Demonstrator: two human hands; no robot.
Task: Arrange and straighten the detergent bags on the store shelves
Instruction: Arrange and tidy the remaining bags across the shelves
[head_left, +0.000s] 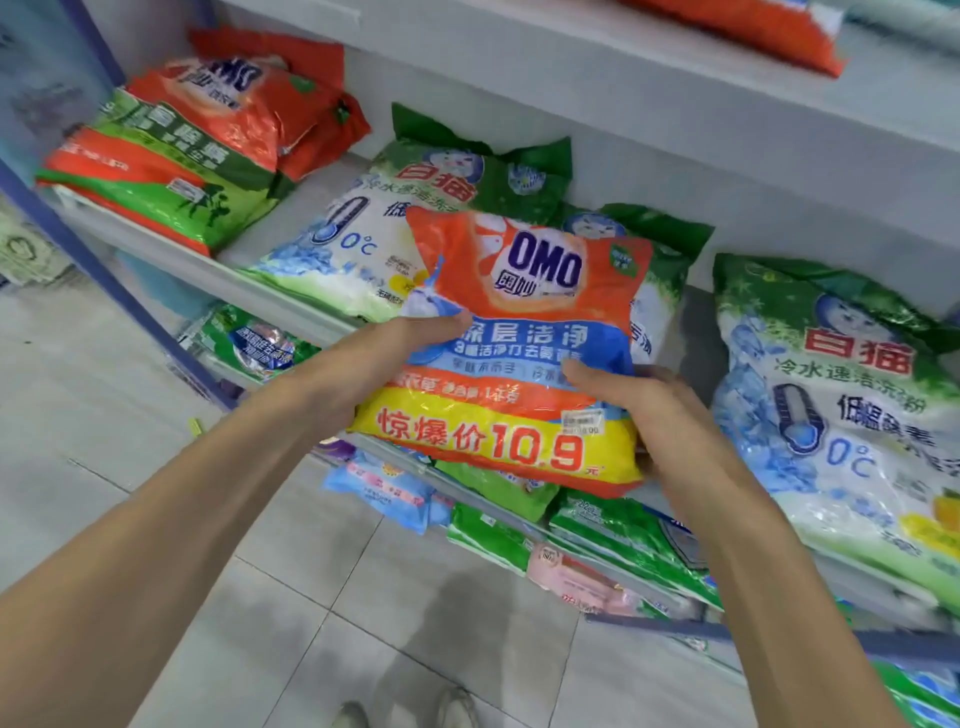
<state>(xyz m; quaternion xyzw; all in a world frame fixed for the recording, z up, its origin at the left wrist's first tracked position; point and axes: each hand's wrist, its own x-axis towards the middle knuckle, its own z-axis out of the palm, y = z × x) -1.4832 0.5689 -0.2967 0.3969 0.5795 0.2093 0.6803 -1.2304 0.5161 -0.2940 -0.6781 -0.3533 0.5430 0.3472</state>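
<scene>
An orange OMO detergent bag (524, 358) with a blue band and a yellow price strip is held in front of the middle shelf. My left hand (363, 358) grips its left edge, thumb on the front. My right hand (639, 400) grips its right side, thumb on the front and fingers behind. Behind it lie green-and-white detergent bags (363, 244) flat on the shelf (171, 254). A stack of orange and green OMO bags (197, 145) sits at the shelf's left end. Another green-and-white bag (841, 395) lies at the right.
The white shelf above (597, 67) carries an orange bag (753, 26). The lower shelf holds several green, blue and pink packs (498, 525). A blue upright post (114, 291) stands at the left. Grey floor tiles (363, 623) and my shoes are below.
</scene>
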